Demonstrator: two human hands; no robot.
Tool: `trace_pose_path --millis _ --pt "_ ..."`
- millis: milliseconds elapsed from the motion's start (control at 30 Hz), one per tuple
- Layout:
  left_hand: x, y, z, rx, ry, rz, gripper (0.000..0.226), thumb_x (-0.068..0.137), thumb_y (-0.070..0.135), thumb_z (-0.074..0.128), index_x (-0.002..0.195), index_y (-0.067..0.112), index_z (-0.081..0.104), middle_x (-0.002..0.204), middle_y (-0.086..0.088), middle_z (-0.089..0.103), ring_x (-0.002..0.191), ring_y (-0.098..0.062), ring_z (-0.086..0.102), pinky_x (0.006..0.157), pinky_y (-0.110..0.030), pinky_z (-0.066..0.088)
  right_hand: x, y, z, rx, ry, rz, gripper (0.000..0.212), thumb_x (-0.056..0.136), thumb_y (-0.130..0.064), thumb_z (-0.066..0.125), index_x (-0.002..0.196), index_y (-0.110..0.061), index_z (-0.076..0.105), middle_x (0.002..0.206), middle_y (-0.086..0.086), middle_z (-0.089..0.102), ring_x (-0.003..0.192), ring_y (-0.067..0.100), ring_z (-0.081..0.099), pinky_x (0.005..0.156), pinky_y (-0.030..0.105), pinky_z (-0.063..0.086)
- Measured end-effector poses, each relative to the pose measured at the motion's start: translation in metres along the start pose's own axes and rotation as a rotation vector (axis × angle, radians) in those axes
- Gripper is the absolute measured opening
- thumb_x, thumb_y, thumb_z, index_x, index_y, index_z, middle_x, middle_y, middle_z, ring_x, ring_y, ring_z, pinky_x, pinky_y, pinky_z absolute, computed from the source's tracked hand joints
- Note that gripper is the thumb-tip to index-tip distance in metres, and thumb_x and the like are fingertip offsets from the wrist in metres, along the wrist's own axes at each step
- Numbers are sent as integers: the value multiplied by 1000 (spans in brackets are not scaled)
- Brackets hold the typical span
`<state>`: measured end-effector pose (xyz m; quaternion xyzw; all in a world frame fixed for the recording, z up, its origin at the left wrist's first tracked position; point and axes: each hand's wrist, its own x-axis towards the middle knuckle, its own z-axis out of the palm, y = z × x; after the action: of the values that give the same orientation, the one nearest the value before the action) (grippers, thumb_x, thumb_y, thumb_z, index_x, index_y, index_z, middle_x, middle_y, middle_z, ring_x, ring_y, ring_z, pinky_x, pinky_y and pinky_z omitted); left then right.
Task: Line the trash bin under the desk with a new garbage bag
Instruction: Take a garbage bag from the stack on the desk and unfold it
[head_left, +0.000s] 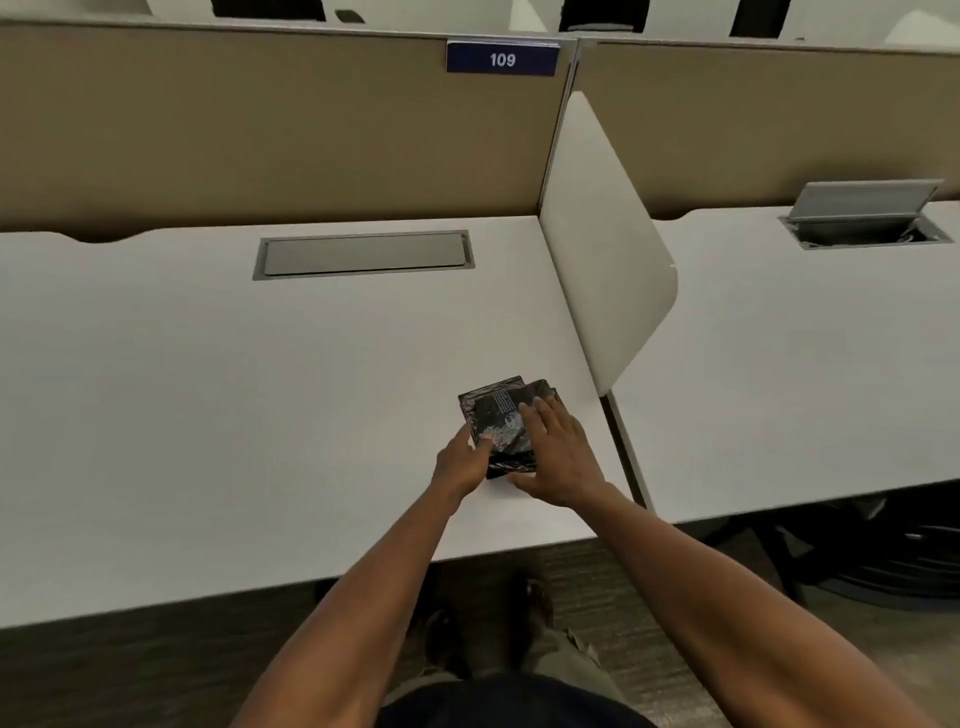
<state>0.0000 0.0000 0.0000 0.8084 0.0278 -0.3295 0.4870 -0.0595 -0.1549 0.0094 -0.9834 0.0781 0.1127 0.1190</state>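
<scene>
A folded black garbage bag (497, 415), glossy with a small printed label, lies on the white desk (234, 395) near its right front corner. My left hand (464, 464) pinches the bag's lower left edge between thumb and fingers. My right hand (558, 452) rests flat over the bag's right side, fingers spread, thumb under the near edge. No trash bin shows in this view; the space under the desk is hidden by the desktop.
A white divider panel (605, 249) stands just right of the bag. A closed cable hatch (363, 253) sits in the desk; the neighbouring desk's cable hatch (865, 215) is flipped up. Tan partition with a "109" sign (502, 58) behind. A dark chair base (893, 551) under the right desk.
</scene>
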Motion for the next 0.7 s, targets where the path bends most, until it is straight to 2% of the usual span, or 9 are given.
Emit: trace_pose_path --millis 67,200,300,400,467,500,567,633,700 --pt "5 1 0 -41 -16 -33 53 108 38 42 159 28 35 162 -6 43 145 -28 43 101 -30 36 5 -1 3 -2 -29 9 111 85 -54 74 166 -19 8 176 10 9 162 28 0 131 49 10" --pt "10 3 3 -71 -48 -72 54 107 40 43 158 24 38 163 -5 41 146 -27 42 115 -40 37 13 2 13 -49 -82 28 111 85 -54 74 166 -18 7 175 12 7 162 31 -1 131 51 10" --pt "14 5 5 -108 -48 -48 47 106 36 44 151 24 48 154 -5 52 131 -23 53 98 -33 42 17 5 20 -53 -102 46 109 87 -53 73 165 -17 8 173 13 13 161 33 7 130 52 14" --pt "18 9 3 -187 -63 -26 27 103 30 46 114 45 65 132 2 67 112 -15 60 88 -32 46 19 7 24 -9 -32 52 87 93 -41 68 163 -17 21 165 10 33 154 30 28 125 48 26" --pt "22 10 -1 -243 -63 -23 41 102 26 49 88 59 67 120 9 71 108 -10 65 85 -31 48 21 10 23 21 44 36 65 97 -29 62 157 -20 37 156 6 49 145 28 43 119 45 34" --pt "23 12 -4 -256 -59 -29 44 101 25 51 84 63 67 120 9 72 107 -8 66 84 -29 49 24 12 21 39 73 27 55 99 -25 59 152 -20 46 151 5 55 140 29 48 116 44 36" --pt "23 15 -11 -259 -36 -42 34 99 26 55 108 56 68 131 3 69 116 -12 65 93 -34 52 30 16 14 83 113 22 43 99 -21 58 141 -19 61 144 6 63 134 30 53 111 44 39" --pt "27 12 -16 -244 -11 -57 44 97 26 56 140 35 57 141 -1 63 128 -21 59 108 -45 48 37 18 4 158 147 16 37 95 -16 63 131 -13 69 141 11 64 129 36 55 107 45 42" --pt "29 8 -21 -219 9 -77 54 97 19 56 150 28 48 141 0 63 124 -19 58 105 -39 47 43 19 -8 246 217 -15 34 91 -11 65 123 -7 73 138 16 64 122 40 58 101 46 47"
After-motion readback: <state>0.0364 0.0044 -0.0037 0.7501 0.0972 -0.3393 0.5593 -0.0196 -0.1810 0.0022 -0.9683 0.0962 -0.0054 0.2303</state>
